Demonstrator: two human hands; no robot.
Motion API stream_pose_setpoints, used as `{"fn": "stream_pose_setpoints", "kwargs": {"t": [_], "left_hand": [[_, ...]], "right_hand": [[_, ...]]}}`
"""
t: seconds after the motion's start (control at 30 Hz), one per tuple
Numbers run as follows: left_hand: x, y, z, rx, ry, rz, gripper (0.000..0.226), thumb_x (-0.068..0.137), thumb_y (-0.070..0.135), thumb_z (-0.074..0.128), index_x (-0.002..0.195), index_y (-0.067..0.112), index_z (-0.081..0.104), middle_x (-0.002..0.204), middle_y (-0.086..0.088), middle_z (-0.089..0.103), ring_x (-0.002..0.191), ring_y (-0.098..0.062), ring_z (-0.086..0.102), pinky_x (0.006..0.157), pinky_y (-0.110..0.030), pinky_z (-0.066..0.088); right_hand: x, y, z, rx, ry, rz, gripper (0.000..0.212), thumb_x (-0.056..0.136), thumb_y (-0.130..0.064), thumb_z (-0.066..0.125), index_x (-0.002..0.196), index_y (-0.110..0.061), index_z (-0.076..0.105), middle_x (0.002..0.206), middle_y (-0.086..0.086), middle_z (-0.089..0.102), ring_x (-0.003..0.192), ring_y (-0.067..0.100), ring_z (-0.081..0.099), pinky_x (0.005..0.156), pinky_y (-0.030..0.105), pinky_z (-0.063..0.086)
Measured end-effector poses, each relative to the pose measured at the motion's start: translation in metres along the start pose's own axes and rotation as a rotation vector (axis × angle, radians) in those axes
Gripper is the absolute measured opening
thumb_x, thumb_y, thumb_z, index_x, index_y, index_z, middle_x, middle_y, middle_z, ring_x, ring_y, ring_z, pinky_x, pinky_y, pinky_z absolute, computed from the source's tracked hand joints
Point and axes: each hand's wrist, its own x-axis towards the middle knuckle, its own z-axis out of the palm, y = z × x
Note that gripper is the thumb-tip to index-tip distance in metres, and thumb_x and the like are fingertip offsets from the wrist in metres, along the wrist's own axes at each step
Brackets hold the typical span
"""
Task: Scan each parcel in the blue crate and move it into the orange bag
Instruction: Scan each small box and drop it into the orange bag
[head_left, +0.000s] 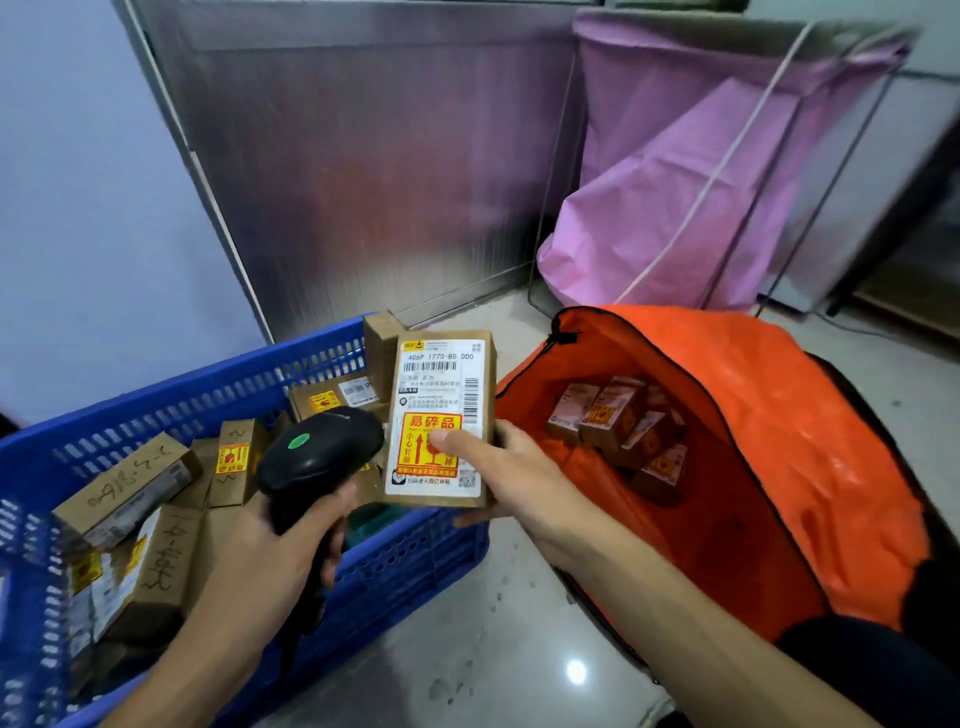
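My right hand (498, 478) holds a brown cardboard parcel (441, 384) upright over the blue crate's right end, its white shipping label and red-and-yellow fragile sticker facing me. A black handheld scanner (317, 452) with a green dot sits in my left hand (291, 545), its head right next to the parcel's lower left edge. The blue crate (415, 566) at the left contains several more brown parcels (124, 488). At the right the orange bag (779, 415) lies open, and several parcels (618, 415) rest inside it.
A pink fabric bag on a metal frame (691, 171) stands behind the orange bag. A ribbed metal panel (374, 156) rises behind the crate, with a pale wall (78, 208) at the left. Glossy floor tile (493, 623) shows between crate and bag.
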Motion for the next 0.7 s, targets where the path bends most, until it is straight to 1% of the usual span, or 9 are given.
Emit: {"fn": "stream_pose_setpoints", "kwargs": {"t": [0.13, 0.23, 0.3, 0.37, 0.43, 0.5, 0.57, 0.63, 0.7], "left_hand": [[-0.005, 0.021, 0.023, -0.066, 0.022, 0.052, 0.023, 0.097, 0.036, 0.067, 0.102, 0.014, 0.06, 0.065, -0.004, 0.062, 0.055, -0.021, 0.056, 0.059, -0.04, 0.045], [0.001, 0.037, 0.057, -0.1, -0.005, 0.068, 0.006, 0.101, 0.025, 0.063, 0.101, 0.02, 0.059, 0.066, -0.004, 0.061, 0.055, -0.02, 0.054, 0.057, -0.036, 0.043], [0.008, 0.043, 0.081, -0.094, -0.055, 0.08, 0.007, 0.102, 0.027, 0.062, 0.103, 0.02, 0.06, 0.067, -0.006, 0.059, 0.054, -0.02, 0.053, 0.056, -0.036, 0.043], [0.016, 0.043, 0.104, -0.08, -0.099, 0.062, 0.01, 0.103, 0.033, 0.061, 0.106, 0.023, 0.062, 0.064, -0.006, 0.059, 0.054, -0.019, 0.055, 0.056, -0.035, 0.044], [0.025, 0.036, 0.123, -0.084, -0.126, 0.037, 0.013, 0.103, 0.035, 0.061, 0.108, 0.023, 0.064, 0.065, -0.007, 0.063, 0.058, -0.02, 0.058, 0.06, -0.036, 0.046], [0.035, 0.022, 0.143, -0.103, -0.133, -0.003, 0.016, 0.103, 0.031, 0.062, 0.111, 0.017, 0.065, 0.077, -0.012, 0.071, 0.06, -0.021, 0.06, 0.061, -0.037, 0.046], [0.047, 0.006, 0.161, -0.108, -0.161, -0.038, 0.016, 0.103, 0.025, 0.062, 0.112, 0.013, 0.064, 0.088, -0.017, 0.075, 0.059, -0.022, 0.06, 0.059, -0.036, 0.046], [0.058, -0.01, 0.177, -0.116, -0.187, -0.081, 0.014, 0.102, 0.025, 0.064, 0.111, 0.014, 0.064, 0.089, -0.019, 0.075, 0.061, -0.024, 0.061, 0.061, -0.038, 0.046], [0.068, -0.026, 0.194, -0.08, -0.202, -0.091, 0.011, 0.102, 0.027, 0.065, 0.109, 0.02, 0.066, 0.089, -0.021, 0.074, 0.066, -0.024, 0.062, 0.066, -0.041, 0.047]], "right_hand": [[-0.023, -0.027, -0.031, -0.011, -0.051, -0.052, 0.03, 0.095, -0.03, 0.071, 0.123, -0.026, 0.061, 0.1, -0.01, 0.08, 0.09, 0.011, 0.077, 0.076, 0.035, 0.065], [-0.038, -0.032, -0.055, -0.071, -0.026, -0.085, 0.038, 0.092, -0.029, 0.075, 0.125, -0.024, 0.057, 0.105, -0.01, 0.08, 0.095, 0.014, 0.077, 0.085, 0.043, 0.063], [-0.041, -0.027, -0.07, -0.088, 0.028, -0.074, 0.04, 0.09, -0.026, 0.077, 0.125, -0.022, 0.058, 0.105, -0.008, 0.08, 0.096, 0.015, 0.077, 0.086, 0.044, 0.063], [-0.041, -0.02, -0.089, -0.121, 0.066, -0.052, 0.042, 0.089, -0.026, 0.078, 0.125, -0.023, 0.057, 0.105, -0.008, 0.08, 0.094, 0.014, 0.078, 0.08, 0.039, 0.064], [-0.039, -0.012, -0.112, -0.153, 0.062, -0.012, 0.042, 0.09, -0.027, 0.078, 0.126, -0.024, 0.058, 0.107, -0.007, 0.079, 0.095, 0.014, 0.077, 0.076, 0.034, 0.062], [-0.035, 0.004, -0.143, -0.154, 0.045, 0.065, 0.036, 0.092, -0.027, 0.075, 0.125, -0.023, 0.062, 0.108, -0.004, 0.08, 0.1, 0.019, 0.077, 0.082, 0.037, 0.063], [-0.025, 0.033, -0.174, -0.111, 0.088, 0.164, 0.038, 0.092, -0.031, 0.073, 0.127, -0.02, 0.064, 0.109, -0.002, 0.08, 0.101, 0.02, 0.077, 0.08, 0.035, 0.062], [-0.01, 0.073, -0.197, -0.072, 0.148, 0.255, 0.042, 0.092, -0.033, 0.073, 0.13, -0.017, 0.063, 0.109, 0.0, 0.08, 0.099, 0.019, 0.077, 0.076, 0.032, 0.06], [0.007, 0.118, -0.216, 0.008, 0.203, 0.327, 0.04, 0.093, -0.03, 0.071, 0.129, -0.014, 0.065, 0.11, 0.003, 0.08, 0.099, 0.02, 0.077, 0.08, 0.036, 0.061]]}}
